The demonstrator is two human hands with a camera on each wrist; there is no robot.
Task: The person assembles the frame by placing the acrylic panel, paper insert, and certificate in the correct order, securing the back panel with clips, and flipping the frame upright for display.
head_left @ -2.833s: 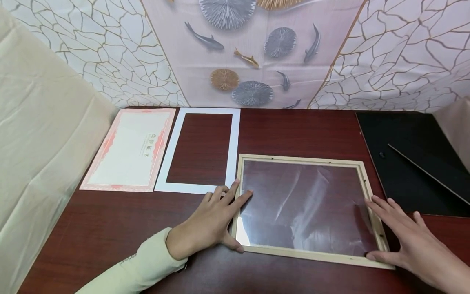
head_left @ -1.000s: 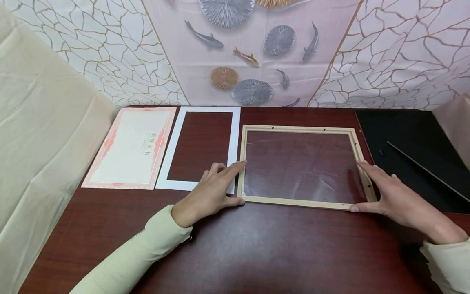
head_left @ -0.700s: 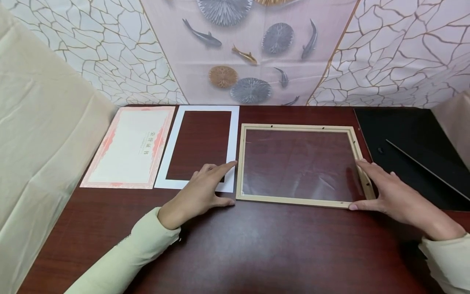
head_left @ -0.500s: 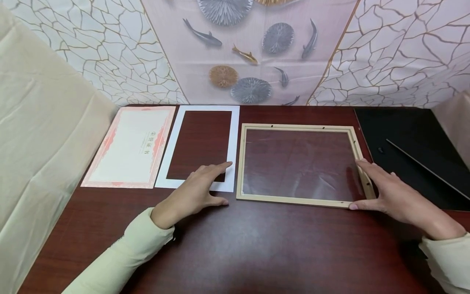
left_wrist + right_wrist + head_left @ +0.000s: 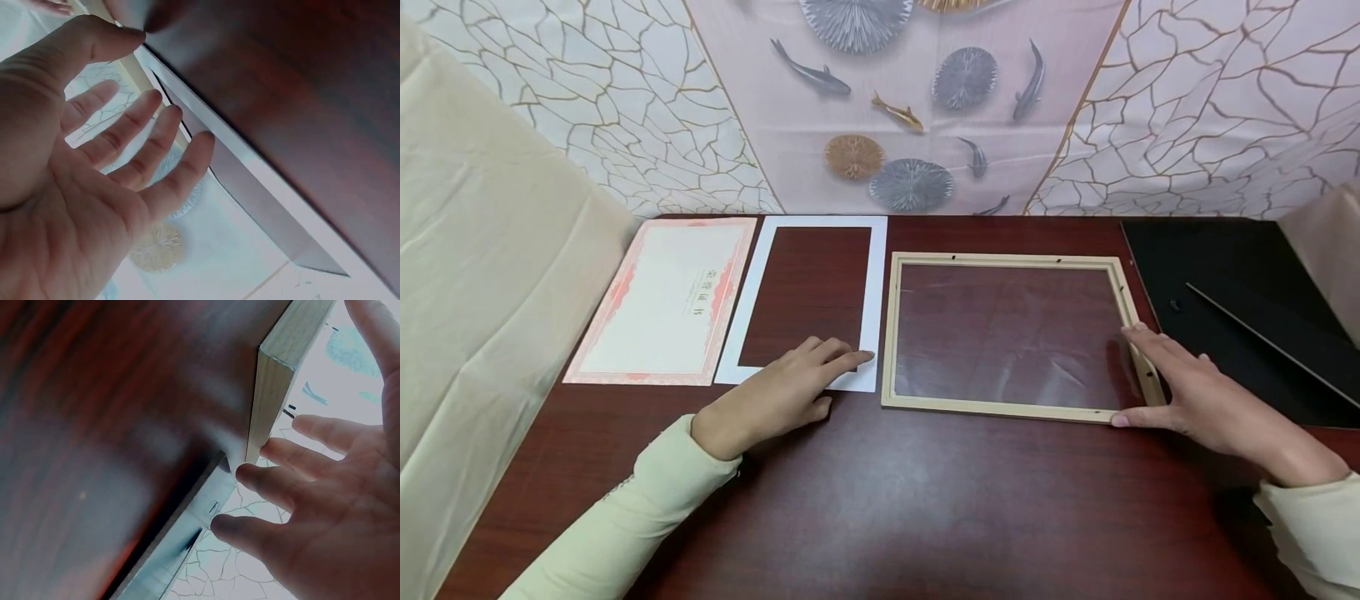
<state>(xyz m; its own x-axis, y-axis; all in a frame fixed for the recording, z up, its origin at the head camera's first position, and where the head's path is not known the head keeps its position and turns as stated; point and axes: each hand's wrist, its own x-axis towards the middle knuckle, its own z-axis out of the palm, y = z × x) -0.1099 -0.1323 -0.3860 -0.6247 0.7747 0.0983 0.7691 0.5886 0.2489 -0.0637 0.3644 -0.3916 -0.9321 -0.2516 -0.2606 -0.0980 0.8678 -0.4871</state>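
Note:
A pale wooden picture frame (image 5: 1000, 411) lies back side up on the dark red table, a clear sheet (image 5: 1000, 333) inside it. My right hand (image 5: 1202, 400) rests at its near right corner, thumb along the near edge and straight fingers against the right side; the left wrist view barely catches this hand. My left hand (image 5: 782, 387) is over the near edge of a white mat (image 5: 872, 283) with a rectangular window, index fingertip at the mat's near right corner. In the left wrist view that palm (image 5: 81, 212) holds nothing, its fingers loosely spread.
A pink-bordered certificate (image 5: 658, 308) lies left of the mat. On the right is a black backing board (image 5: 1217, 250) with a raised stand leg (image 5: 1262, 329). Patterned cloth (image 5: 962, 183) hangs behind the table (image 5: 925, 517), and a cream cloth (image 5: 475, 292) borders the left.
Both hands slid the picture frame away toward the back of the table. Then my left hand came off its left side and moved left to the mat; my right hand stayed at the frame.

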